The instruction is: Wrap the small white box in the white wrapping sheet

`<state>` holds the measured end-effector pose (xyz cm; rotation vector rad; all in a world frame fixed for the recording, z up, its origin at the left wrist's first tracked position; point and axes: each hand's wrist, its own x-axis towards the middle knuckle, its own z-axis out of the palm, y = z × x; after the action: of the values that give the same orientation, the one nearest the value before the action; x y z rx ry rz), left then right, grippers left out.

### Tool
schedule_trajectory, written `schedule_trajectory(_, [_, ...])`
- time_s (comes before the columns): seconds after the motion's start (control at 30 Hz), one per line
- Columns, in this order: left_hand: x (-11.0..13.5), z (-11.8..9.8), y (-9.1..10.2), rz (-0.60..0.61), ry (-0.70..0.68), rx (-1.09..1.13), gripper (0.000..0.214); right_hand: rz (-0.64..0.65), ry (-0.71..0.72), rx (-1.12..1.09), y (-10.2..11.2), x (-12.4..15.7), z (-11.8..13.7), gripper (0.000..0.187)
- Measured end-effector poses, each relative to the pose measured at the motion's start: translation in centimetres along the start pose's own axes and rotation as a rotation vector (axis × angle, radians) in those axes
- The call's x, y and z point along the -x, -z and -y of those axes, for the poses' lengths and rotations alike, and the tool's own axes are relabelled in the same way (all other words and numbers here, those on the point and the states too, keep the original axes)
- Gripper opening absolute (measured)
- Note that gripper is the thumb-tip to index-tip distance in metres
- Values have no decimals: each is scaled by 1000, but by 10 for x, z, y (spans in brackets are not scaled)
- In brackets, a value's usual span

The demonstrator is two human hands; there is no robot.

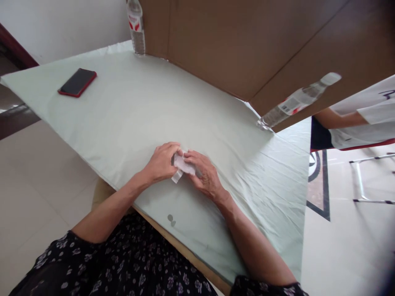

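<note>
My left hand (160, 163) and my right hand (206, 174) meet near the front middle of a table covered with a pale green cloth (123, 115). Between them is a small white, partly see-through packet or wrapper (182, 165). Both hands have their fingers curled and pinched on it, the left at its left end, the right over its right end. One end of the packet sticks out below my left fingers. What the packet is I cannot make out.
A red-cased phone (77, 82) lies at the far left. One plastic water bottle (136, 26) stands at the back, another (296, 100) at the right, both against a brown cardboard panel (247, 45). Another person's arm (336, 120) shows beyond at the right.
</note>
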<state>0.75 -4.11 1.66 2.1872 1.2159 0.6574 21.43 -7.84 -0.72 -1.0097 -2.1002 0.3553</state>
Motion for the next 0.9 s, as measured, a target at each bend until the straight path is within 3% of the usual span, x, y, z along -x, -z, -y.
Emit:
schedule_trajectory(0.13, [8, 8, 10, 85, -125, -12, 50, 52, 73, 90, -7, 6, -8, 35])
schedule_trajectory(0.23, [6, 10, 4, 52, -135, -25, 48, 25, 59, 99, -10, 4, -12, 35])
schedule_trajectory(0.4, [-11, 0, -5, -53, 94, 172, 29, 24, -153, -118, 5, -17, -13, 28])
schedule_trajectory(0.53, [-25, -5, 0, 8, 311, 277, 19, 126, -424, -371, 13, -38, -16, 19])
schedule_trajectory(0.67, [-31, -2, 2, -16, 376, 134, 25, 89, -555, -645, 4, -41, -20, 39])
schedule_trajectory(0.77, [-30, 4, 2, -78, 332, 113, 32, 108, -572, -772, -3, -35, -23, 74])
schedule_trajectory(0.9, [-24, 13, 3, 46, 233, 567, 33, 76, -626, -759, -8, -30, -28, 90])
